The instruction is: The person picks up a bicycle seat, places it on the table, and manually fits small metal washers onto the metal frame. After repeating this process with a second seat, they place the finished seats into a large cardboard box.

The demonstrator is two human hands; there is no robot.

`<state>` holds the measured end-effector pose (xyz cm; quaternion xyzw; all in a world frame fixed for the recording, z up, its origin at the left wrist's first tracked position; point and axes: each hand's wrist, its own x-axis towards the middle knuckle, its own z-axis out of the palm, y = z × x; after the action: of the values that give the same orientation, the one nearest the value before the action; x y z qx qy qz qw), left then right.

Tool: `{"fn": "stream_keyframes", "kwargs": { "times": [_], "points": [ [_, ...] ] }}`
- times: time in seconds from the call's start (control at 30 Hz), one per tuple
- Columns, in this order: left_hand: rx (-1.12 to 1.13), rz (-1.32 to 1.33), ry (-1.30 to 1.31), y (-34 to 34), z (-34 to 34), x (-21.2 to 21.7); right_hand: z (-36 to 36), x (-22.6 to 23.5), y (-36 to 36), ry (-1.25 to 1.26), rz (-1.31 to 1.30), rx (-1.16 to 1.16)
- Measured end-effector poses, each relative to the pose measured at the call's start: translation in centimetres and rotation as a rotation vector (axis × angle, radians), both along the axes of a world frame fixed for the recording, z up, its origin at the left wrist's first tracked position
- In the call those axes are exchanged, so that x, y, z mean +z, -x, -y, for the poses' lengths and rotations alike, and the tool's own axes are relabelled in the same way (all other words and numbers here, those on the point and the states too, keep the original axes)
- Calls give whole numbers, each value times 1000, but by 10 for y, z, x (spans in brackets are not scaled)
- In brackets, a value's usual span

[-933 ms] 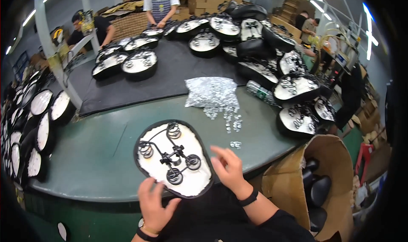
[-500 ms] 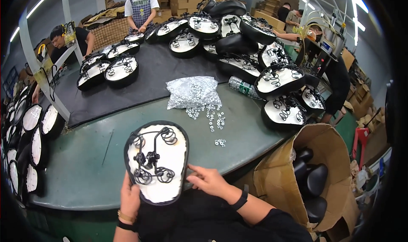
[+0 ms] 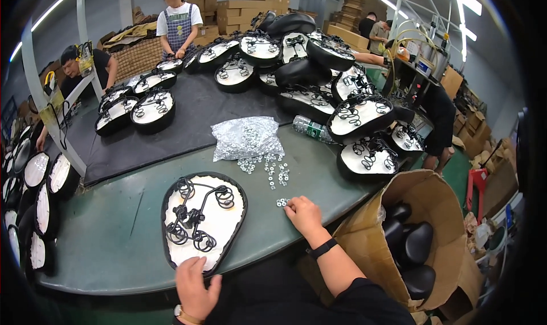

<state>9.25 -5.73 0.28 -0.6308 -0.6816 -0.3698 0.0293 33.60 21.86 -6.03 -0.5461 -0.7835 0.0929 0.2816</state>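
A bicycle saddle [image 3: 225, 228] lies upside down on the green table in front of me, its black wire springs and clamp facing up from the white underside. My left hand [image 3: 196, 288] touches the saddle's near, narrow end, fingers stretched over the rim and thumb apart. To the right, my right hand [image 3: 303, 214] reaches down to a small group of metal nuts [image 3: 281, 202], its fingers curled together at them. Whether a nut is between the fingertips is hidden. Beyond lies a clear plastic bag of nuts [image 3: 248, 138], with loose nuts [image 3: 272, 168] spilled before it.
A heap of upturned saddles [image 3: 360, 118] fills the back right, beside a plastic bottle [image 3: 312, 129]. At my right stands an open cardboard box [image 3: 356, 225] with black saddle covers [image 3: 419, 242]. More saddles [image 3: 43, 208] stack at the left. Co-workers [image 3: 181, 25] stand beyond the table.
The saddle, earlier held tilted up between both hands, now rests on the table. My right hand has left its edge and moved to the nuts; the left has shifted to the near end.
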Motion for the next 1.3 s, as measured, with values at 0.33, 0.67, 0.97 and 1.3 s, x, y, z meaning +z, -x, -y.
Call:
{"fn": "stream_keyframes", "kwargs": {
  "times": [0.33,0.67,0.97,1.3],
  "points": [
    [-14,-148,-4,17,-10,-20,6,17,-9,-12,-235,168],
    [85,-17,10,35,-1,8,91,90,110,-96,-333,861],
    [97,-104,48,39,-4,5,83,80,148,99,-109,905],
    [89,14,20,40,-6,-2,69,94,172,311,140,1018]
  ]
}}
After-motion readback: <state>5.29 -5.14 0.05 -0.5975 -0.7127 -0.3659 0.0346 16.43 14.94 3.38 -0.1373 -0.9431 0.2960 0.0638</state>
